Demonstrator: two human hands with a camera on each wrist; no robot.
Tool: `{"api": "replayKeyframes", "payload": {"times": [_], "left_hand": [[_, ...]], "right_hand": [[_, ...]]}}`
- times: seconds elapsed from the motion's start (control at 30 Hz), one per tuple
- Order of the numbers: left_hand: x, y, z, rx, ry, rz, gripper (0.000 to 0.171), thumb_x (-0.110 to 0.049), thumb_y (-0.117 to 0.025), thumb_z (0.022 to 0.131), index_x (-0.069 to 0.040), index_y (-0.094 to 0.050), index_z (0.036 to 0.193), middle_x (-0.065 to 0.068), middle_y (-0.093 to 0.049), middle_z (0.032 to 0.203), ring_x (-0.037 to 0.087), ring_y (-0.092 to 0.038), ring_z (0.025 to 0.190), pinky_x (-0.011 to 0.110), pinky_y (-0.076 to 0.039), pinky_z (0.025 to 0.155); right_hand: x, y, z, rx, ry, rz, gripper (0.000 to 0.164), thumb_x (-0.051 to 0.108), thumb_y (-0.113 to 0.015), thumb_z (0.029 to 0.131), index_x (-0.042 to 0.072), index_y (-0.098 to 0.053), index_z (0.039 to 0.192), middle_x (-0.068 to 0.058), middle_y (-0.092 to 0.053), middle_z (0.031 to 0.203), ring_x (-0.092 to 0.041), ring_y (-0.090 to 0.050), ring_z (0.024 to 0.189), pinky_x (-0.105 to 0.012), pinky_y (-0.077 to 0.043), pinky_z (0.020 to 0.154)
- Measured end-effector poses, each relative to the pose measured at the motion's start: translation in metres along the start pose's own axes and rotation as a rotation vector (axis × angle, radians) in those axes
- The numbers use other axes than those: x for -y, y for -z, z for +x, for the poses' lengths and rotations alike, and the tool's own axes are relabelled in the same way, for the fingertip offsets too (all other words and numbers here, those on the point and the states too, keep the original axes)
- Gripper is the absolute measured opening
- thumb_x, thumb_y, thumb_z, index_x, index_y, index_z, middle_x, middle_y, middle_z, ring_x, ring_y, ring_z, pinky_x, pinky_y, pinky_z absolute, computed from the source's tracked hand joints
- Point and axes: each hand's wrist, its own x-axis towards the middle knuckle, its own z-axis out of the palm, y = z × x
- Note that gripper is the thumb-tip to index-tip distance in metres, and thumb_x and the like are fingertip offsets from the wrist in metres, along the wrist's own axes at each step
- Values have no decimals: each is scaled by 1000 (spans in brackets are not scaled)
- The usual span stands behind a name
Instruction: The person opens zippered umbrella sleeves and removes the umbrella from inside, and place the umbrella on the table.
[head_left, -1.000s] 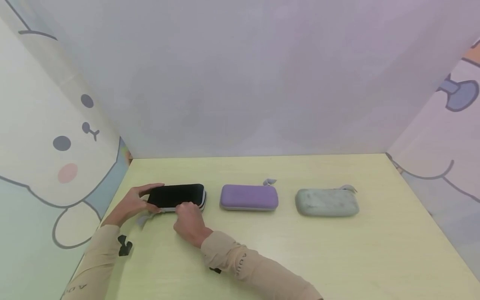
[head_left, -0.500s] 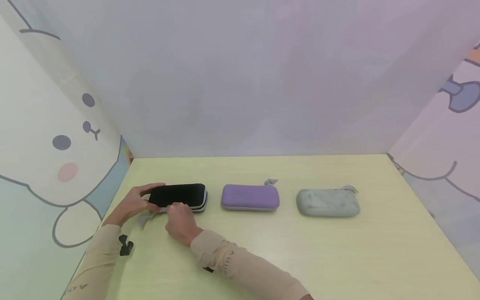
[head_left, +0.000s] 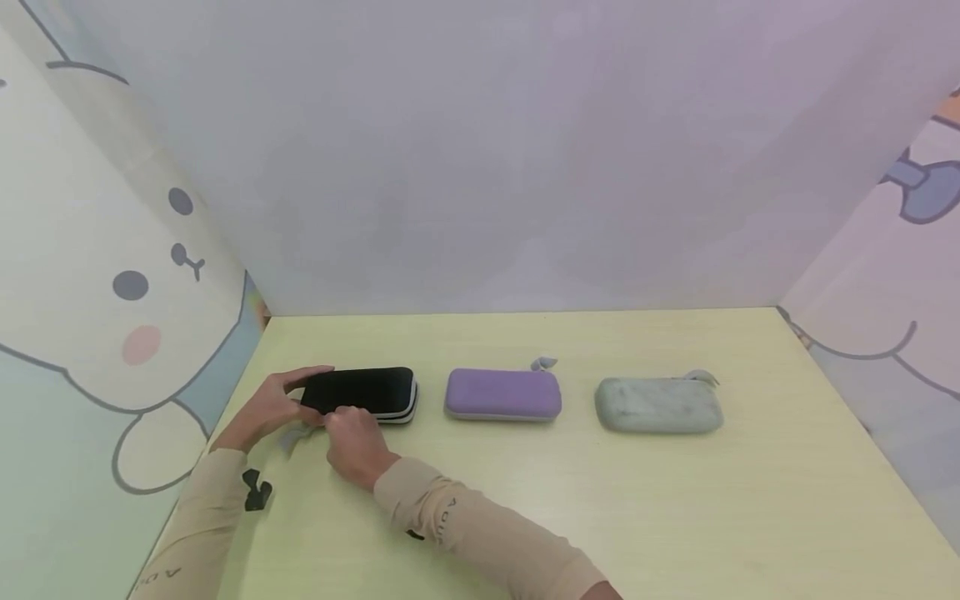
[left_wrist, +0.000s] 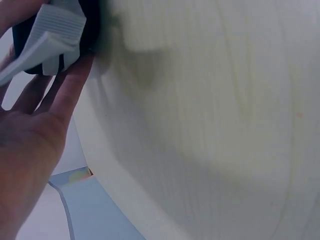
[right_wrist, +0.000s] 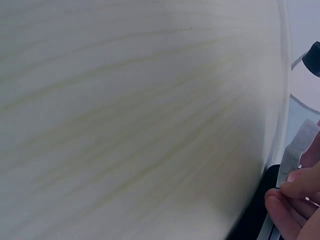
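A black zip case (head_left: pixel 362 388) with pale edging lies at the left of the table. My left hand (head_left: pixel 268 410) grips its left end, fingers at the back edge and thumb at the front. The thumb and forefinger of my right hand (head_left: pixel 357 443) pinch at the front zip, near the left thumb; the right wrist view shows these fingertips against the pale zip tape (right_wrist: pixel 295 152). The zip pull itself is hidden by the fingers. Along the right end, a dark line parts two pale edges. A grey fabric tab (left_wrist: pixel 57 30) sticks out at the left end, beside my left fingers.
To the right of the black case lie a purple case (head_left: pixel 502 394) and, farther right, a grey-green marbled case (head_left: pixel 658 406), each with a grey tab at its back. Cartoon-printed curtains (head_left: pixel 127 208) flank the pale yellow table (head_left: pixel 675 517), with a plain backdrop behind.
My right hand has slid leftward along the case's front edge, closer to my left hand. The left hand keeps its grip, and the other two cases stay in place.
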Motion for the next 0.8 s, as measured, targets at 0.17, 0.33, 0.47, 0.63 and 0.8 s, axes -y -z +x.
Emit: {"api": "replayKeyframes", "payload": {"times": [0.17, 0.33, 0.47, 0.63, 0.8], "left_hand": [[0, 1, -1, -7, 9, -7, 75, -9, -81, 65, -17, -54, 135, 12, -48, 139, 41, -39, 128, 53, -38, 94], [1, -1, -1, -2, 23, -18, 77, -7, -81, 63, -16, -53, 135, 13, -47, 139, 40, -39, 127, 51, -39, 92], [2, -1, 0, 6, -19, -4, 77, -5, -82, 63, -13, -53, 133, 15, -48, 137, 43, -42, 123, 50, -41, 90], [-1, 0, 3, 12, -115, 55, 74, -1, -82, 62, -11, -51, 128, 17, -51, 129, 44, -48, 115, 48, -44, 86], [-5, -1, 2, 28, -114, 139, 84, -4, -84, 63, -12, -44, 136, 19, -46, 135, 46, -44, 118, 50, -45, 84]], "right_hand": [[3, -1, 4, 17, 8, -8, 8, 13, -73, 77, 16, -72, 84, 7, -62, 73, -4, -56, 65, -16, -45, 62], [5, 0, 4, 59, -15, -17, 7, 15, -73, 79, 17, -73, 85, 7, -62, 73, -3, -55, 64, -16, -45, 60], [3, 3, 3, 86, -26, 17, 9, 16, -74, 79, 16, -73, 88, 7, -63, 75, -3, -55, 64, -15, -45, 59], [-4, 10, 4, 103, -38, 126, 4, 12, -73, 78, 15, -70, 78, 9, -56, 64, -3, -48, 57, -15, -41, 56], [-15, 21, 0, 91, -37, 322, 11, 2, -67, 78, 12, -69, 74, 10, -55, 62, -1, -47, 56, -11, -39, 57]]}}
